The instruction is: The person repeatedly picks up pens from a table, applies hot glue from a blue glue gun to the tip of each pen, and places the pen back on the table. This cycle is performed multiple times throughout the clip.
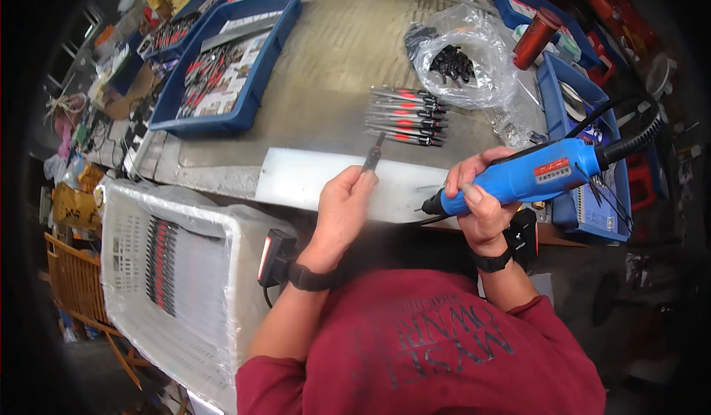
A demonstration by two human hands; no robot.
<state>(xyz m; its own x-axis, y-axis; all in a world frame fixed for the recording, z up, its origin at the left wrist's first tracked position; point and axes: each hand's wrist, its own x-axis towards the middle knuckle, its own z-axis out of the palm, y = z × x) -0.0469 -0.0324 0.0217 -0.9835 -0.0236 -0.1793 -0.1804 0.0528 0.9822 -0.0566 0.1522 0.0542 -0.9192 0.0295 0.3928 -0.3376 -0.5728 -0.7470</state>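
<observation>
My left hand pinches a slim dark pen-shaped piece, whose narrow end points up and away from me above the white block. Wrapped in my right hand is a blue electric screwdriver; its dark nose points left, low over the block's right end, apart from the piece. Beyond the block lies a row of grey, red and black pen-shaped pieces, side by side on the table. My left fingers hide the lower end of the held piece.
A clear plastic bag of small black parts sits behind the row. Blue trays stand far left and along the right, near a red cylinder. A plastic-lined white crate with similar pieces stands at my left. The screwdriver's cord runs right.
</observation>
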